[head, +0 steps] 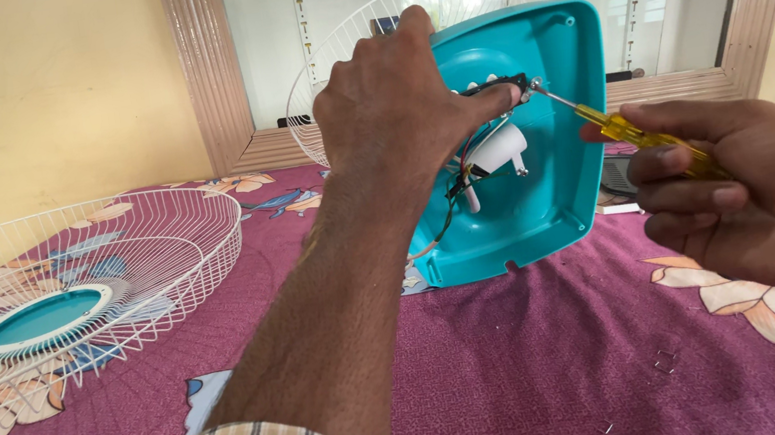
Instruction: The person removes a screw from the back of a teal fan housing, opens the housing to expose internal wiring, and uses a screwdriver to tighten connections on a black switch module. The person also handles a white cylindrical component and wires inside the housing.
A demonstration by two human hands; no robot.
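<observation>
head view: left hand [391, 96] steadies teal housing [562, 163], right hand [757, 186] angles screwdriver [617, 128].

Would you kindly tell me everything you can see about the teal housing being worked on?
The teal housing is a squarish shell with rounded corners, apparently glossy plastic. It stands on edge on the purple floral cloth, its hollow inside facing the camera. Inside sit a white cylindrical part, thin wires and a small black piece near the top. The left hand grips its upper edge, fingers pressing on the black piece. The right hand holds a yellow-handled screwdriver with its tip at a screw beside that piece.
</observation>
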